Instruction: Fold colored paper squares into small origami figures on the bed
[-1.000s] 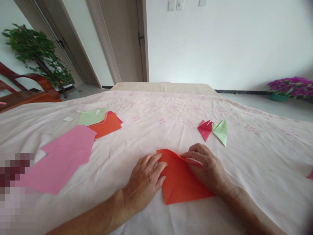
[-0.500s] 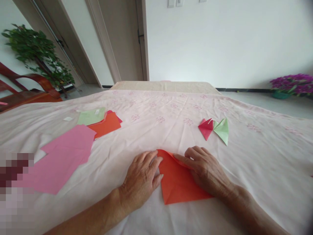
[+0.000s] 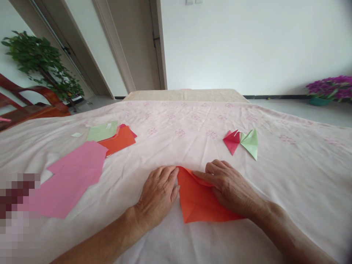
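A sheet of orange paper (image 3: 202,203) lies on the cloth in front of me, its upper edge turned over in a curved fold. My left hand (image 3: 158,192) rests flat at the sheet's left side. Its index fingertip touches the upper left corner, and the thumb lies by the left edge. My right hand (image 3: 231,185) is on the turned-over flap, index finger stretched along it and the other fingers curled. The palm hides the sheet's right part. Beyond this hand are a red folded paper piece (image 3: 232,141) and a light green folded paper piece (image 3: 250,143), side by side.
Pink paper sheets (image 3: 74,179) lie to the left, near another orange sheet (image 3: 121,141) and a light green packet (image 3: 103,131). The wrinkled floral tablecloth (image 3: 165,146) covers the table. Further off are a wooden chair (image 3: 41,101), a leafy plant (image 3: 35,55) and purple flowers (image 3: 330,88).
My right hand has moved left along the orange paper's upper edge, pressing the flap lower. My left fingers have drawn back from the sheet's surface to its left edge.
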Motion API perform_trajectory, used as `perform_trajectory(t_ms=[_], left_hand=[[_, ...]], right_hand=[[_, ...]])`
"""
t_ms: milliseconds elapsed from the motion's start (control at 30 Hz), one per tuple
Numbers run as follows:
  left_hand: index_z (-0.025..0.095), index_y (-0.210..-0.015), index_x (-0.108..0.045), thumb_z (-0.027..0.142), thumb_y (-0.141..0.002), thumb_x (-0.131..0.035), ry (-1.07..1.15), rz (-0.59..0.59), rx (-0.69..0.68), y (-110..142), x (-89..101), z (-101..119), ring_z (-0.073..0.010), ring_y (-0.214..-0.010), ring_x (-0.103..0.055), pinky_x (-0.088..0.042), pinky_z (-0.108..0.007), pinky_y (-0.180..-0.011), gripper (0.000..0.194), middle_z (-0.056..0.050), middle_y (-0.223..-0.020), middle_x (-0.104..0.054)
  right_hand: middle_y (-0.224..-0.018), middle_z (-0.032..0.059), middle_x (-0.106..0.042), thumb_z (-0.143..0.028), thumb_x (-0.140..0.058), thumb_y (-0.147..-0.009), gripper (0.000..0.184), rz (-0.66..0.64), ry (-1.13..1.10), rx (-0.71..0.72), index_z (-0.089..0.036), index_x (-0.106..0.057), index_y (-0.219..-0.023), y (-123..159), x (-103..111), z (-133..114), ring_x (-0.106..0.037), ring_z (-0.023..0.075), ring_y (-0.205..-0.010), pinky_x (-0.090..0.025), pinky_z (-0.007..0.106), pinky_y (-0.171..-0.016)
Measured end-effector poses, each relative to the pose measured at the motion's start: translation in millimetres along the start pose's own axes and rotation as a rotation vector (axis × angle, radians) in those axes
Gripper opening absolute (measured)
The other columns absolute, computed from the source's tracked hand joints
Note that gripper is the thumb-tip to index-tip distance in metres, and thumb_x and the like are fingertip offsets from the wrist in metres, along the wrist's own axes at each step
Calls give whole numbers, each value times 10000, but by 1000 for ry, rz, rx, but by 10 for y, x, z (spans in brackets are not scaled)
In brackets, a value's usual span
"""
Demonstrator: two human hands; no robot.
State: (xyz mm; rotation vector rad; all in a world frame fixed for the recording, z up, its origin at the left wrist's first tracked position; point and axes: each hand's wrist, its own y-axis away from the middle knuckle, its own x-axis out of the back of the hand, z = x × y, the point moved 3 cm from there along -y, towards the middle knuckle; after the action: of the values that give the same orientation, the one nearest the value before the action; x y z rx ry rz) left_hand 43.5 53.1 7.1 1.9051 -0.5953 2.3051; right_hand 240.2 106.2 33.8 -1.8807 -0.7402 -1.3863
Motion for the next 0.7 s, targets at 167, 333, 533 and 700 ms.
perform_trajectory(t_ms=[167,333,533,700], left_hand=[[149,-1299,-490,204,-873,-527,-14,-1,19,-11,10,0,-267,-1126,-506,-437,-451,-984,431,-107,-1260,-559],[142,-1303,-486,203,-867,-538,-17,5,24,-12,17,4,-267,-1125,-502,-440,-453,-986,443,-114,-1253,-552],[174,-1260,-526,164,-881,-520,9,50,11,-38,6,-31,-249,-1086,-532,-461,-438,-950,379,-96,-1207,-583],[191,-1109,-624,171,-920,-510,57,86,22,-132,13,-104,-205,-979,-568,-485,-383,-876,221,-62,-1053,-639]], right_hand=[[-860,46,-590,8,-473,-709,520,-30,-36,-21,-203,-606,-1165,-26,11,-11,-484,200,-850,-348,345,-813],[-815,29,-575,-3,-477,-671,561,-63,-37,-12,-234,-612,-1164,-41,18,-24,-477,196,-827,-342,340,-806],[-799,36,-559,-19,-486,-669,482,-57,5,4,-217,-650,-1077,-53,17,-39,-463,196,-818,-335,337,-805],[-793,34,-549,-26,-489,-679,440,-76,-4,1,-227,-661,-1031,-60,19,-38,-459,197,-824,-333,337,-807]])
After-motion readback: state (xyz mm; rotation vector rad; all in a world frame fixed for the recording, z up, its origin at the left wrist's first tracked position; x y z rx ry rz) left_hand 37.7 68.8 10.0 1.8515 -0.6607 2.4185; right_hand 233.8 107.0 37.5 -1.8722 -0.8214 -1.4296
